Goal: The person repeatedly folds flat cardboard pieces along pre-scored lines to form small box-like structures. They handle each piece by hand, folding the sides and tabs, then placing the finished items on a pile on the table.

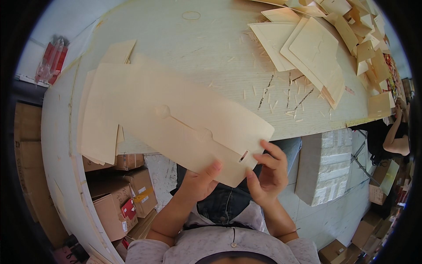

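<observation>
A long pale cream card sheet [184, 99] stretches over the table's near edge, tilted down to the right. It has die-cut lines, two round cut outlines and a narrow slot [243, 156] near its right end. My left hand [201, 181] grips the lower edge, thumb on top and fingers underneath. At the right end, beside the slot, my right hand [269, 171] holds the edge between thumb and fingers. Under the sheet's far left part lies a stack of similar card sheets [99, 115], partly covered.
Flat card blanks [313, 49] and a heap of folded card pieces [366, 56] occupy the table's [184, 39] right side. Thin card slivers [270, 99] are scattered nearby. Cardboard boxes [113, 211] sit below left; a taped white foam box [324, 165] stands right. Another person's arm [395, 132] shows far right.
</observation>
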### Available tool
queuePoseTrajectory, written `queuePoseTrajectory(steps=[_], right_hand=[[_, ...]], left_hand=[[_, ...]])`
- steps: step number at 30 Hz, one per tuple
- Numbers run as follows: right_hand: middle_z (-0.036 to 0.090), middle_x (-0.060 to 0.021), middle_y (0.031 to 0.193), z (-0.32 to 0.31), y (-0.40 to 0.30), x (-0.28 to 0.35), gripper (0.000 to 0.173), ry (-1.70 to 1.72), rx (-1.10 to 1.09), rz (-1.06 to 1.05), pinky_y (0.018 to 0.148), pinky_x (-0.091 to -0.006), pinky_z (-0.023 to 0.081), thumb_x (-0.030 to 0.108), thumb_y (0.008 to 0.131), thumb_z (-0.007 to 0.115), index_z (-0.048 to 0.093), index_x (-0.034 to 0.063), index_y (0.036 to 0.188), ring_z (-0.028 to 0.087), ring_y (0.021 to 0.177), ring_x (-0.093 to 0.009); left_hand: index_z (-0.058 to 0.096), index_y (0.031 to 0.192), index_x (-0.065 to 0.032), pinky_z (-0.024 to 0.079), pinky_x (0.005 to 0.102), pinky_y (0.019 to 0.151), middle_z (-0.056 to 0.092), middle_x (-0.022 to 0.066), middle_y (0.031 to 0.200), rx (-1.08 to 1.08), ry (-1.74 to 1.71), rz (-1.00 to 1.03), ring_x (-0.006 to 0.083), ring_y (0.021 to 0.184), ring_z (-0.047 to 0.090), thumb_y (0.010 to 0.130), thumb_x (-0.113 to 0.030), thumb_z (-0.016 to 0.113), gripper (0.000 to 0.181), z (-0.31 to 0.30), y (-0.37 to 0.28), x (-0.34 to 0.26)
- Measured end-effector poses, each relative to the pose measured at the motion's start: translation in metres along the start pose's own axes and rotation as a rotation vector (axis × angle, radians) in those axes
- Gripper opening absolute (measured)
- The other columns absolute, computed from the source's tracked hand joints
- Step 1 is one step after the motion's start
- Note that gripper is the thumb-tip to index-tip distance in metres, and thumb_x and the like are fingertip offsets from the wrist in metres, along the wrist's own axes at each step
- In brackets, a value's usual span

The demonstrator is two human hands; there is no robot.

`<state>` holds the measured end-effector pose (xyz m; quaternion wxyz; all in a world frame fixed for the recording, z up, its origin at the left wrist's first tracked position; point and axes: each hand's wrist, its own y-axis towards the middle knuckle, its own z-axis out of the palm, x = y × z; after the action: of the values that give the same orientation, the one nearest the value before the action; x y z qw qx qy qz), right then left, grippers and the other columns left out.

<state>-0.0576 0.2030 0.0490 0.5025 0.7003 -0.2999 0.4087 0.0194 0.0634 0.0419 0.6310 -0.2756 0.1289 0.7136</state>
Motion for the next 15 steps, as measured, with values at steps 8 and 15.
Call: queuePoseTrajectory(steps=[8,15], right_hand=[[0.048,-0.0214,0.116,0.0102,-0.0028,0.0058,0.061,0.249,-0.106,0.201,0.076,-0.0282,0.048,-0.008,0.071,0.057,0.028,0.0014,0.124,0.060,0.091,-0.020],[0.053,-0.0178,0.108,0.0107,-0.0057,0.0073,0.064,0.265,-0.090,0.323,0.075,-0.0263,0.048,-0.010,0.073,0.054,0.021,0.0013,0.126,0.062,0.088,-0.020]], left_hand=[[0.045,0.121,-0.0005,0.043,0.0290,0.088,0.053,0.0079,0.116,-0.010,0.108,-0.076,0.0155,0.105,0.052,0.091,-0.009,0.051,0.032,-0.0038,-0.0024,0.0031],[0.055,0.111,0.0031,0.042,0.0277,0.084,0.059,0.0069,0.104,-0.039,0.614,0.088,0.0141,0.095,0.054,0.090,-0.012,0.053,0.026,-0.0065,-0.0066,0.0053]])
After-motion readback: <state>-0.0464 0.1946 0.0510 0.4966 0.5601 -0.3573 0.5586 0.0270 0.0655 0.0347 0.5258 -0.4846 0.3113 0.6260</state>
